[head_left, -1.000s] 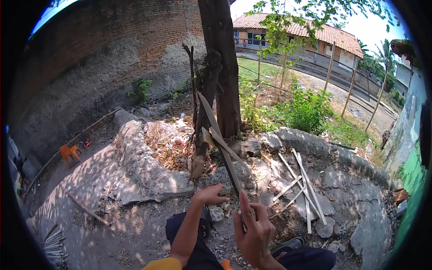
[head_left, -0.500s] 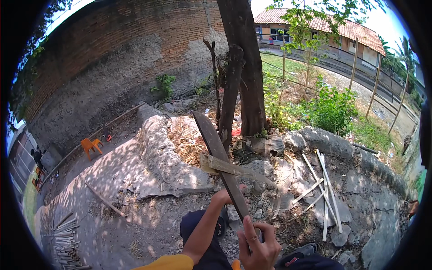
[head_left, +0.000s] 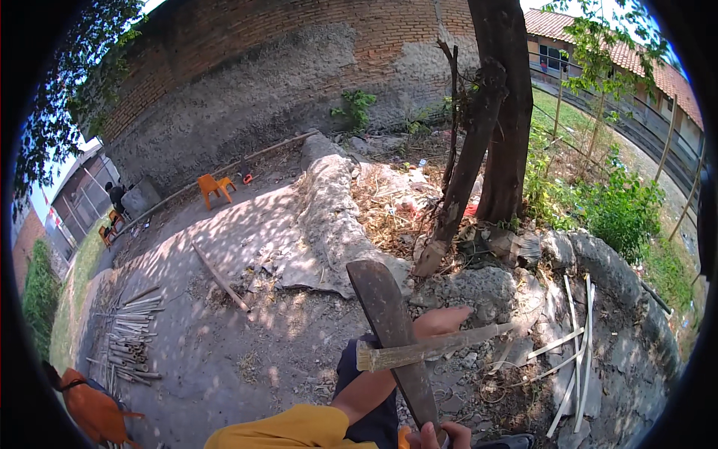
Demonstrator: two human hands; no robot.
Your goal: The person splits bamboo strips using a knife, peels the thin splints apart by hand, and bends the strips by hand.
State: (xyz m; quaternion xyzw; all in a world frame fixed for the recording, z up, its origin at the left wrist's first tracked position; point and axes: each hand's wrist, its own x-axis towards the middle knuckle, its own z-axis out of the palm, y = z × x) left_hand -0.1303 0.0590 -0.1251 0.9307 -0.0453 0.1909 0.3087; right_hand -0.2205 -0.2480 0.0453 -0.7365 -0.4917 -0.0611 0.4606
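A machete (head_left: 381,303) with a broad dark blade slants up and away from my right hand (head_left: 441,436), which is closed round its handle at the lower edge. Across the blade lies a pale length of bamboo (head_left: 456,343), its cut end toward the left. How deep the blade sits in the bamboo cannot be made out. My left hand (head_left: 443,320) is just beyond the bamboo, its forearm passing behind both bamboo and blade. The fingers do not show clearly, so I cannot tell whether they grip anything.
Pale split strips (head_left: 580,352) lie crossed on the rubble at right. Several cut sticks (head_left: 131,340) are piled at left, near a person in orange (head_left: 93,408). A low broken wall (head_left: 333,194) edges the tree (head_left: 508,135). An orange chair (head_left: 209,191) stands farther off.
The view has swung left, bringing the person in orange into sight. Machete and bamboo sit lower in the picture, and my left hand now shows beyond the bamboo.
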